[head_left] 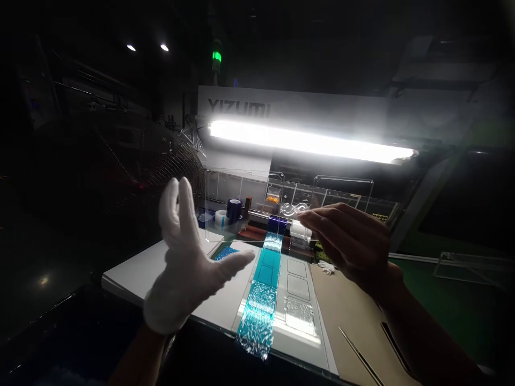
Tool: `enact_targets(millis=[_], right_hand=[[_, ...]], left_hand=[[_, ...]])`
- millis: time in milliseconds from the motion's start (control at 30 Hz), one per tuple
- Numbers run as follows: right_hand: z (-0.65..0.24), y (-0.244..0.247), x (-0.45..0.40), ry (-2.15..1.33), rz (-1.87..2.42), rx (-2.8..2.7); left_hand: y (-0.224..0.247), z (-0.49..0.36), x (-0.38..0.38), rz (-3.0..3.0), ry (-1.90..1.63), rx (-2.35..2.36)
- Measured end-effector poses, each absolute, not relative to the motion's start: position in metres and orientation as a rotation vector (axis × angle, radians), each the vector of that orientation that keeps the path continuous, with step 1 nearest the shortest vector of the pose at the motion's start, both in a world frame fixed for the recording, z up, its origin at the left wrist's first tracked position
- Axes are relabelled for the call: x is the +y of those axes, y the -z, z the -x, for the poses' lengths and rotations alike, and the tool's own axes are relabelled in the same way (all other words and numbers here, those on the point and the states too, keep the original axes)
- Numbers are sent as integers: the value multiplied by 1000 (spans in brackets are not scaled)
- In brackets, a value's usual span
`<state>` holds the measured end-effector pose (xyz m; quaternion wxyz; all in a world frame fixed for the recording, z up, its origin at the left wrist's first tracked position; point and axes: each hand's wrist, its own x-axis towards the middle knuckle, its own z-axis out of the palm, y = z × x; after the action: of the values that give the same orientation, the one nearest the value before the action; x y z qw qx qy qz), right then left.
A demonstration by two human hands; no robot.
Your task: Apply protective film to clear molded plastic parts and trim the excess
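Turquoise film (259, 300) lies unrolled at 6 o'clock; your gloved left hand (187, 257) has its fingers apart, your right hand (350, 244) its fingers together by a white block (298, 229).

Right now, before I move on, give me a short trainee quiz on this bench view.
1. Which wears the white glove: the left hand or the right hand?
2. True or false: the tweezers lie on the tan board.
3. What colour is the film strip below the hands?

Key: 1. The left hand. 2. True. 3. Turquoise blue.
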<state>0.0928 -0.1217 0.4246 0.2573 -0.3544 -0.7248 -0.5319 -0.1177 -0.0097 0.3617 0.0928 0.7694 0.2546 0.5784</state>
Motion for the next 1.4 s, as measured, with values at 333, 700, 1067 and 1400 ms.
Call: enact_targets(millis=[333,700,1067,1400], right_hand=[[-92,-412,-122,1338,1068,-2142],[-123,-386,-149,890,1658,-2247],[-140,-337,-138,350,1946,-2328],[-149,-280,-134,-190,1771,-2215]], left_hand=[[-371,101,-12,-3051,-1512,936],[-292,103,18,-3143,-1010,872],[-268,116,34,-3014,-946,645],[-219,87,12,-2213,-892,247]])
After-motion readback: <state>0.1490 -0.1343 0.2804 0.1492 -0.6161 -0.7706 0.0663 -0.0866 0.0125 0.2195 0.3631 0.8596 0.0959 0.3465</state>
